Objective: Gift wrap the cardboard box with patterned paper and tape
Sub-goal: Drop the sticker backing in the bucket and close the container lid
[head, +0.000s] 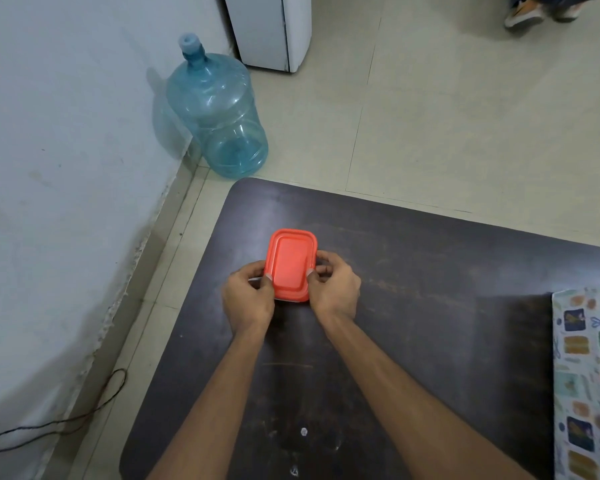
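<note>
Box with orange lid (pixel 290 263), on the dark surface (pixel 430 306) toward its far left corner, clasped from both long sides. Left hand (pixel 248 301) curled around the left edge, thumb (pixel 267 281) pressed onto the lid's rim. Right hand (pixel 335 289) curled around the right edge in mirror fashion, thumb (pixel 311 275) likewise on the rim. Neither hand spread flat; fingers of both bent and tucked down the sides, tips mostly hidden against the box. Hard to tell whether resting on the surface or lifted just clear of it. Only a thin pale sliver of the body visible under the lid at the near and left edges; material of the body impossible to judge. Bare forearms reaching in from the bottom edge, elbows cut off.

Patterned paper (pixel 586 382) well apart at the right, lying on the surface and cropped by the right and bottom edges. Pale ground with dark blue, green and mustard motifs, details blurred.

Beyond the surface, on the tiled floor (pixel 430 116): blue water bottle (pixel 219 112) standing against the wall (pixel 66 168), foot of a white cabinet (pixel 271 32) cut off at the top, and a person's shoes (pixel 523 13) partly cropped in the top right corner. Thin dark cable (pixel 84 419) trailing along the wall's base at lower left.
</note>
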